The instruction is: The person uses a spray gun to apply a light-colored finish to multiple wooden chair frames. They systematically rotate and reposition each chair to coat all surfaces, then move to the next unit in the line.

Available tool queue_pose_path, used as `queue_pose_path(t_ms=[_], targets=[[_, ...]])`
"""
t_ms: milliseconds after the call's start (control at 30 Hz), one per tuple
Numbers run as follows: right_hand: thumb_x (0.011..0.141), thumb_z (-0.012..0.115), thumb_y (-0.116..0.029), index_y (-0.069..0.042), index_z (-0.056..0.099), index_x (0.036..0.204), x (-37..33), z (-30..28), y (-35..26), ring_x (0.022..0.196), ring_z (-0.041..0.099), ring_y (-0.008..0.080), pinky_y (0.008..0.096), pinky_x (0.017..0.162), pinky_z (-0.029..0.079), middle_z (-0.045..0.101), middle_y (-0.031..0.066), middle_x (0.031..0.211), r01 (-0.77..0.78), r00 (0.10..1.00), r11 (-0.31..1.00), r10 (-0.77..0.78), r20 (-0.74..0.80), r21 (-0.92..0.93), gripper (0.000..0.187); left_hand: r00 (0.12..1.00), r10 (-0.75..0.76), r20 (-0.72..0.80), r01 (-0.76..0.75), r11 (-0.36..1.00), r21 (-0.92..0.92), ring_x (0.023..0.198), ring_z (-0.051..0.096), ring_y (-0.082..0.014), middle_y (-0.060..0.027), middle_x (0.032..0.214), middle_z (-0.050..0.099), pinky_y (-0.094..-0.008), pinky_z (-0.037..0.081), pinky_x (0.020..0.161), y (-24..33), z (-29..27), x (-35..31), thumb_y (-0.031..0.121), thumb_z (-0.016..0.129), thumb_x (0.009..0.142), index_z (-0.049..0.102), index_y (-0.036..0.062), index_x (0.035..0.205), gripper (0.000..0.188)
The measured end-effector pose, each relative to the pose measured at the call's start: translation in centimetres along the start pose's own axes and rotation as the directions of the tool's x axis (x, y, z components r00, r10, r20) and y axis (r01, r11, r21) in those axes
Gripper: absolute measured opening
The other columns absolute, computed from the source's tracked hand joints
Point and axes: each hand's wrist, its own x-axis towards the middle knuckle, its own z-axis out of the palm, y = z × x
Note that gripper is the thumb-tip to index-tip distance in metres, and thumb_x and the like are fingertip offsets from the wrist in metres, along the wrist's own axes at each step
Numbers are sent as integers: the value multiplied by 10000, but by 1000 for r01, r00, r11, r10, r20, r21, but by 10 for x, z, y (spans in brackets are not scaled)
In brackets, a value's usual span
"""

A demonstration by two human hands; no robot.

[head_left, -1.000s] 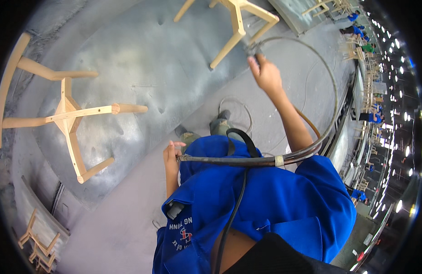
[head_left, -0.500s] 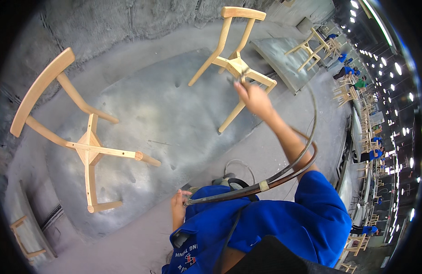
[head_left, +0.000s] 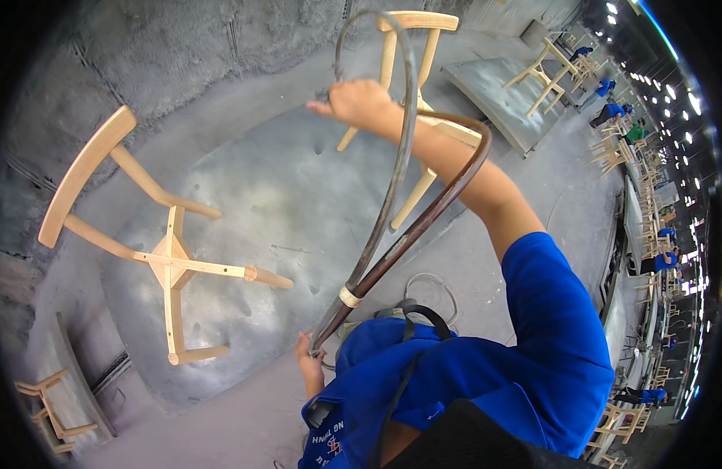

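My right hand (head_left: pixel 359 103) is raised over the far part of a grey metal platform (head_left: pixel 251 184), closed with its thumb side to the left. Whatever it grips is hidden. A grey hose (head_left: pixel 400 148) arches up and over to this fist, and a brown hose (head_left: pixel 447 191) bends behind my forearm. Low by my waist, my left hand (head_left: pixel 311 366) is closed around both hoses, below their pale tape band (head_left: pixel 350 296). A seatless wooden chair frame (head_left: pixel 181 266) lies tipped at the left of the platform. Another chair frame (head_left: pixel 419 21) stands behind my right arm, partly covered by it.
Dusty grey walls (head_left: pixel 275 47) rise behind the platform. A second metal platform (head_left: pixel 486 98) at the far right bears a chair frame (head_left: pixel 545 78). More frames (head_left: pixel 60 406) are at lower left. A coiled hose (head_left: pixel 431 293) lies on the floor. Several people in blue work along the right.
My right hand has swung left and up, away from the far chair frame's joint, pulling the hoses into a higher loop. My left hand still holds the hoses. The view has shifted slightly.
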Motion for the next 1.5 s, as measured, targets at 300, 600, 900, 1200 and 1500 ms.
queue_pose_path(t_ms=[300,600,900,1200,1500], targets=[[1001,327,-709,10,650,730,-153,63,5,741,676,413,489,697,543,656,237,726,-364,831,807,56,554,466,833,999,34,-39,-29,991,130,547,485,-103,-8,670,558,-265,356,508,-1,61,-14,422,467,1053,686,10,997,470],[969,224,-794,-64,681,1088,-501,87,29,685,650,117,258,478,423,668,37,770,-760,403,-449,244,882,471,870,934,-260,245,83,826,558,558,466,-76,29,587,490,-260,353,535,-1,204,-28,444,452,1064,723,45,947,496],[946,257,-811,-84,709,1196,-708,80,103,667,617,159,297,504,442,674,71,817,-494,-281,-767,586,760,409,892,780,-448,436,-81,620,781,515,415,-70,34,583,471,-260,325,503,-42,381,-12,506,438,1057,727,61,941,544],[985,142,-719,-23,600,1179,-707,31,216,722,627,182,263,460,356,648,90,815,104,-10,-636,768,641,764,855,605,-508,614,-359,514,779,616,389,-59,57,625,424,-249,321,577,-97,509,-23,414,490,1061,710,52,934,442],[963,237,-764,-58,642,1080,-740,130,287,628,637,184,280,474,378,646,68,730,-22,-267,-834,536,801,551,822,655,-473,590,-289,565,773,583,373,-47,73,611,425,-235,300,556,-120,590,25,449,468,1065,714,58,928,482]])
